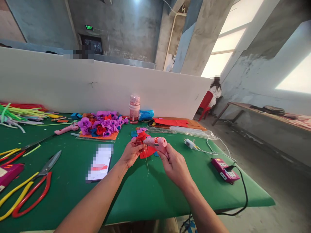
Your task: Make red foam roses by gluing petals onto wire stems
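Note:
My right hand [175,164] is closed round a pink glue gun [156,142], whose nozzle points left at a red felt flower [143,144]. My left hand [132,152] pinches that flower from the left, and a thin wire stem [146,161] hangs down from it. Both hands hover over the green table [145,191] near its middle. Loose felt pieces in red, blue and purple lie just beyond the hands.
A pile of finished purple, red and blue felt roses [103,123] lies behind left, with a second pink glue gun [66,128]. Red-handled scissors [36,187], a phone [100,162], a pink bottle [134,108], a magenta power bank [224,170] with cable, and pipe cleaners [19,115] surround the hands. A person sits far right.

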Demonstrator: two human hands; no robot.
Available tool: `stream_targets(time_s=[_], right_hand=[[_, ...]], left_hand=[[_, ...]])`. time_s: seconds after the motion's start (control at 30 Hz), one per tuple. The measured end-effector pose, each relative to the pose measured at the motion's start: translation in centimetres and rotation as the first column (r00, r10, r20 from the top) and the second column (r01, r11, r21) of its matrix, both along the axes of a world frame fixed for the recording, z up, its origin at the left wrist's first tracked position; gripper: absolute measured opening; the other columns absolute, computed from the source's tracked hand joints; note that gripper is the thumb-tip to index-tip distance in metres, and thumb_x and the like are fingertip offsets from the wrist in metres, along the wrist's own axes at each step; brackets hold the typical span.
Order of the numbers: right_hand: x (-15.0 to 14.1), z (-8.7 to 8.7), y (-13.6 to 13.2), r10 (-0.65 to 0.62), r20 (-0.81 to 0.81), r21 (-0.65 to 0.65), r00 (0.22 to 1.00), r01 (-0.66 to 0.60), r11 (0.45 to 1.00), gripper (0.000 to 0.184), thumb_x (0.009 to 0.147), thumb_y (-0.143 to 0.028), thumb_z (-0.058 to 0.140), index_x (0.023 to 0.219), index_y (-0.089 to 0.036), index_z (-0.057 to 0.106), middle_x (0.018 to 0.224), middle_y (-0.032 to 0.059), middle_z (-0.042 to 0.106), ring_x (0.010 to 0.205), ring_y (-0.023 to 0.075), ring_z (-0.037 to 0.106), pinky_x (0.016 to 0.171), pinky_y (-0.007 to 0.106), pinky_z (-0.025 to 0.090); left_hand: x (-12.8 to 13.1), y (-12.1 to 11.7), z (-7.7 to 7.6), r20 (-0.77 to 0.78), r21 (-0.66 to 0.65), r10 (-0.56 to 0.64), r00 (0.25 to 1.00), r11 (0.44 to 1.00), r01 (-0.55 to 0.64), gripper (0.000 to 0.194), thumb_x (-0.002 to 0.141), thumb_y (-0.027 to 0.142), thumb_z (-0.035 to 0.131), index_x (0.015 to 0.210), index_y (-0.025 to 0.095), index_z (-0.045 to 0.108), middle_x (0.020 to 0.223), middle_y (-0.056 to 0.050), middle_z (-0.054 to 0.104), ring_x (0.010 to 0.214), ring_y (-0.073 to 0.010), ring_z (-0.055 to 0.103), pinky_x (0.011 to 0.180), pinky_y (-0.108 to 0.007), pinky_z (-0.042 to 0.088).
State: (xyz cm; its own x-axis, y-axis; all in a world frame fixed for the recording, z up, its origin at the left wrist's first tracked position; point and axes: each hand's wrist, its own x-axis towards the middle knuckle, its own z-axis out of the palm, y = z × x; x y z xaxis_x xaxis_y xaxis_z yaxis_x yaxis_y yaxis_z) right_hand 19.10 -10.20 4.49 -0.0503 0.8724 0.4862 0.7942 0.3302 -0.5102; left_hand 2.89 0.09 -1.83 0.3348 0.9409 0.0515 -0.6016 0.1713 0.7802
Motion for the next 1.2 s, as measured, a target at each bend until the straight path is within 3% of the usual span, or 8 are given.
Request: stream_targets(time_s=[0.2, 0.4, 0.6, 1.07, 1.2], right_hand=[[0.2, -0.1, 0.0, -0.010, -0.016, 0.014, 1.000, 0.010, 1.000, 0.014, 0.091, -0.029, 0.040, 0.094, -0.019, 0.050, 0.065, -0.0015, 0.051, 0.052, 0.0132, 0.042, 0.054, 0.022, 0.035], [0.3, 0.0, -0.1, 0.002, -0.016, -0.022, 1.000, -0.002, 1.000, 0.014, 0.091, -0.031, 0.042, 0.090, -0.019, 0.050, 0.064, -0.0024, 0.050, 0.051, 0.0126, 0.040, 0.051, 0.022, 0.032], [0.3, -0.1, 0.0, -0.002, -0.043, -0.012, 0.999, 0.002, 1.000, 0.016, 0.091, -0.030, 0.042, 0.095, -0.019, 0.053, 0.062, -0.0026, 0.050, 0.051, 0.0122, 0.040, 0.051, 0.022, 0.032], [0.6, -0.4, 0.2, -0.018, -0.061, -0.044, 0.998, 0.015, 0.999, 0.017, 0.090, -0.033, 0.044, 0.090, -0.019, 0.053, 0.061, -0.0033, 0.049, 0.051, 0.0118, 0.038, 0.051, 0.022, 0.031], [1.5, -0.6, -0.1, -0.003, -0.215, -0.089, 0.977, -0.016, 0.996, 0.022, 0.089, -0.037, 0.046, 0.093, -0.017, 0.055, 0.062, -0.0031, 0.050, 0.050, 0.0109, 0.038, 0.050, 0.022, 0.033]], left_hand=[[0.0, -0.1, 0.1, -0.027, -0.037, 0.020, 0.999, 0.999, -0.021, 0.028, 0.059, 0.014, 0.081, 0.085, 0.014, 0.071, 0.061, 0.000, 0.063, 0.058, -0.0080, 0.056, 0.059, -0.021, 0.042], [0.1, 0.0, -0.1, -0.011, -0.023, 0.008, 1.000, 1.000, -0.008, 0.037, 0.058, 0.015, 0.082, 0.093, 0.014, 0.070, 0.069, -0.001, 0.067, 0.058, -0.0074, 0.057, 0.058, -0.021, 0.043], [0.1, 0.0, -0.1, -0.043, -0.032, 0.023, 0.999, 0.999, -0.024, 0.029, 0.058, 0.015, 0.082, 0.084, 0.015, 0.070, 0.062, 0.001, 0.064, 0.056, -0.0073, 0.057, 0.058, -0.021, 0.043], [0.2, -0.1, 0.1, -0.039, -0.017, 0.015, 0.999, 1.000, -0.016, 0.033, 0.057, 0.017, 0.082, 0.087, 0.015, 0.071, 0.066, 0.000, 0.064, 0.057, -0.0071, 0.056, 0.057, -0.021, 0.042], [0.2, -0.1, 0.1, -0.034, -0.048, 0.027, 0.999, 0.998, -0.028, 0.028, 0.055, 0.015, 0.083, 0.080, 0.014, 0.070, 0.062, 0.002, 0.062, 0.056, -0.0064, 0.055, 0.057, -0.020, 0.043]])
